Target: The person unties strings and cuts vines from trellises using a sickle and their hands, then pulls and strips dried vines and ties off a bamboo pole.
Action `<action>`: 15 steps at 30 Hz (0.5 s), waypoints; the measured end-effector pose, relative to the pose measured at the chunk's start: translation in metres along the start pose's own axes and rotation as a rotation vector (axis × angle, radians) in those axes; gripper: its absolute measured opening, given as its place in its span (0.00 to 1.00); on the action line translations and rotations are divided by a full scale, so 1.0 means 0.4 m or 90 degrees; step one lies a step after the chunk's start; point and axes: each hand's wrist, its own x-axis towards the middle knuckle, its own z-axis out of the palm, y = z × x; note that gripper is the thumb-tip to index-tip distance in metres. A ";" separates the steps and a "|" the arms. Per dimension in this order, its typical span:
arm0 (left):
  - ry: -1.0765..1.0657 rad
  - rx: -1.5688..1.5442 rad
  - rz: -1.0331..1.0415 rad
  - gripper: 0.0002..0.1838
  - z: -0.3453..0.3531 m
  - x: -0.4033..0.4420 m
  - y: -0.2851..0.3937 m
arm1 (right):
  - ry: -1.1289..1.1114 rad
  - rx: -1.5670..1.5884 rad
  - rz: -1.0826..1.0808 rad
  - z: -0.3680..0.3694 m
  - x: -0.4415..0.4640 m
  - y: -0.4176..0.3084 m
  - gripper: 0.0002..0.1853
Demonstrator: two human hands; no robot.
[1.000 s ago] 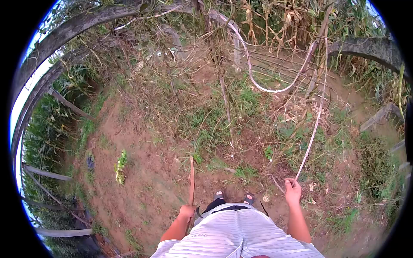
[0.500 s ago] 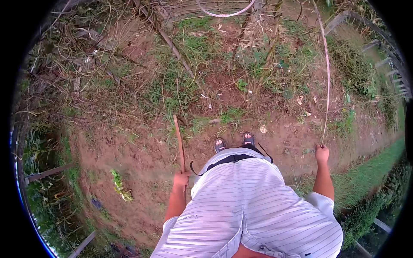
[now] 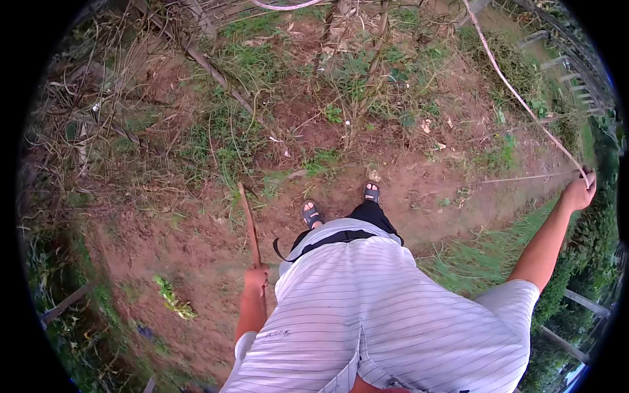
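Note:
My left hand (image 3: 256, 278) is closed around a flat brown wooden stick (image 3: 249, 219), which points forward over the soil; a small dark hooked shape shows by its far tip, and I cannot tell if it belongs to the stick. Out at the far right, my right hand (image 3: 580, 191) grips a long pale pinkish rope (image 3: 504, 80). From that fist the rope rises to the top edge of the view, while a thinner strand (image 3: 524, 178) stretches left from the hand.
Tangled dry vines (image 3: 85, 124) and a leaning pole (image 3: 206, 64) stand ahead and left. A pale hoop-like length (image 3: 288, 6) hangs at the top. A leafy plant (image 3: 173, 298) lies on the soil at left. Grass (image 3: 468, 259) and a fence (image 3: 576, 85) line the right.
My right hand has swung outward to the right and forward, drawing the rope into a slant. My feet stand farther apart. The left hand still holds the stick.

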 end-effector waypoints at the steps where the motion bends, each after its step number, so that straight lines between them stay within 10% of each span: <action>1: 0.008 -0.033 0.013 0.02 0.017 0.010 -0.014 | -0.006 -0.029 -0.047 0.036 0.000 -0.093 0.18; 15: 0.098 -0.184 -0.077 0.01 0.571 -0.308 -0.055 | -0.761 -0.331 0.100 0.491 -0.368 0.629 0.18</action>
